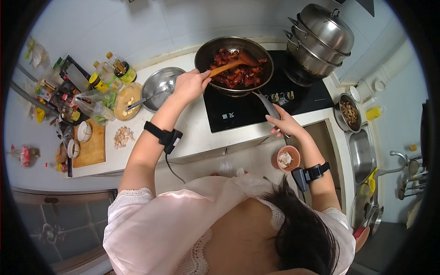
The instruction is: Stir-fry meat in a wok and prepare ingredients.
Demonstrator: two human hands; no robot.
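My left hand point(191, 85) grips the handle of a wooden spatula point(225, 68), its blade down among dark red, glossy pieces of food point(240, 76) in a wok point(234, 90). The wok stands on the left part of a black glass cooktop point(225, 120). With my right hand point(284, 121) I hold the wok's grey handle point(268, 104). Beside my left hand is a steel bowl point(154, 80) with a metal ladle point(146, 100) lying across its rim. Peeled garlic cloves lie on a round yellowish plate point(121, 111) near that bowl.
Stacked steel steamer pots point(318, 44) stand at the cooktop's right. A bowl of brown food point(349, 113) is by the sink point(361, 154). Unpeeled garlic point(123, 137), a wooden cutting board point(92, 151) and several bottles occupy the left counter. A pink bin point(296, 157) stands below the counter.
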